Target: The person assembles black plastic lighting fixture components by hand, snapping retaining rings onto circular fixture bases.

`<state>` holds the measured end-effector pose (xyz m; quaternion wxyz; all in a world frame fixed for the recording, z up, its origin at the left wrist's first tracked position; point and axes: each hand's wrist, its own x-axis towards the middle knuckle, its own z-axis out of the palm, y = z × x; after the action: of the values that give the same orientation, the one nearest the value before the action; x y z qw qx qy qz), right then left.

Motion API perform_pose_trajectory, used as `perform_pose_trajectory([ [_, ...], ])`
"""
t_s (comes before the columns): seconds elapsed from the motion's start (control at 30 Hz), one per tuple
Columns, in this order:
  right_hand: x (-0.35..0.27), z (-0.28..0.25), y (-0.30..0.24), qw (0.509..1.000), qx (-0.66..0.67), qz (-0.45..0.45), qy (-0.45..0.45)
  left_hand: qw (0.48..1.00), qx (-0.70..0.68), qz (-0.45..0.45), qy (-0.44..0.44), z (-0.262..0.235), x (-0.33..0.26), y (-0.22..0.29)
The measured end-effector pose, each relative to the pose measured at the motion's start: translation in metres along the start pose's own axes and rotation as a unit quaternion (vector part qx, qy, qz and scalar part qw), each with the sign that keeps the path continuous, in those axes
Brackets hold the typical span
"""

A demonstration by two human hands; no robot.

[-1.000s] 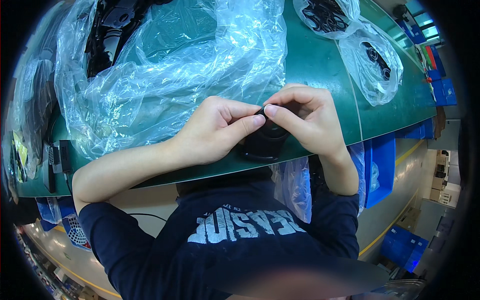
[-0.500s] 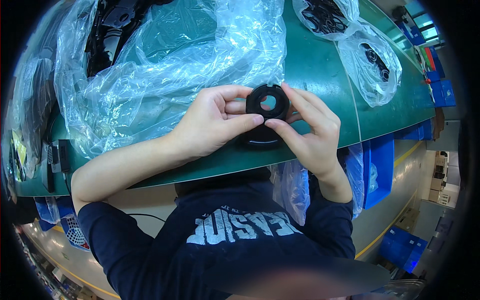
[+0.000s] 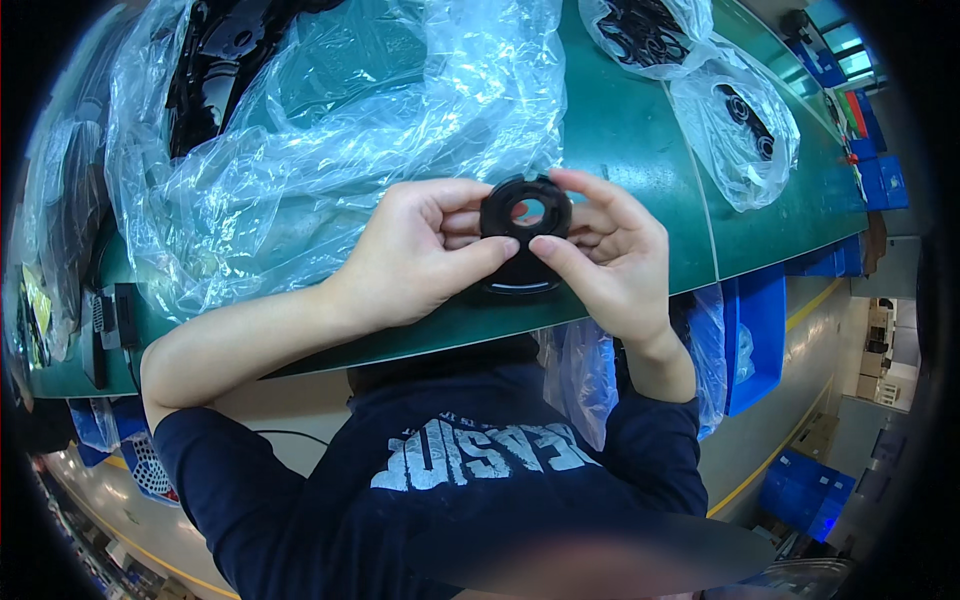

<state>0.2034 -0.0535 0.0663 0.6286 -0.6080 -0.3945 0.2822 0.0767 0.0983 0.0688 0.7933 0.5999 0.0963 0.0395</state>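
Just above the near edge of the table, we had a notched black ring, center hole facing us. Left hand gripped its left side, right hand its right. Black glossy-edged part showed just below, partly hidden. Large clear plastic bag lay beyond, left; smaller clear bag with black parts, right.

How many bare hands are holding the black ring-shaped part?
2: the left hand at the left edge of the ring-shaped part, the right hand at its right edge.
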Motion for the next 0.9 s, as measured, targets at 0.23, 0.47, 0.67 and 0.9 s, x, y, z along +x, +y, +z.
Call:
perform_pose_trajectory([
  [0.23, 0.002, -0.005, 0.004, 1.0, -0.009, 0.013, -0.009, 0.999, -0.02, 0.024, 0.023, 0.001, 0.002, -0.007],
  [0.47, 0.004, -0.006, 0.003, 0.997, 0.002, -0.048, 0.065, 0.999, -0.025, -0.02, 0.013, -0.001, 0.0, -0.005],
  [0.67, 0.004, -0.004, 0.0, 0.996, -0.005, -0.051, 0.073, 0.995, -0.098, -0.006, -0.017, 0.004, 0.001, 0.007],
  [0.9, 0.004, -0.001, -0.002, 0.969, -0.152, -0.194, 0.017, 1.0, 0.023, -0.005, -0.002, -0.002, 0.001, 0.011],
])
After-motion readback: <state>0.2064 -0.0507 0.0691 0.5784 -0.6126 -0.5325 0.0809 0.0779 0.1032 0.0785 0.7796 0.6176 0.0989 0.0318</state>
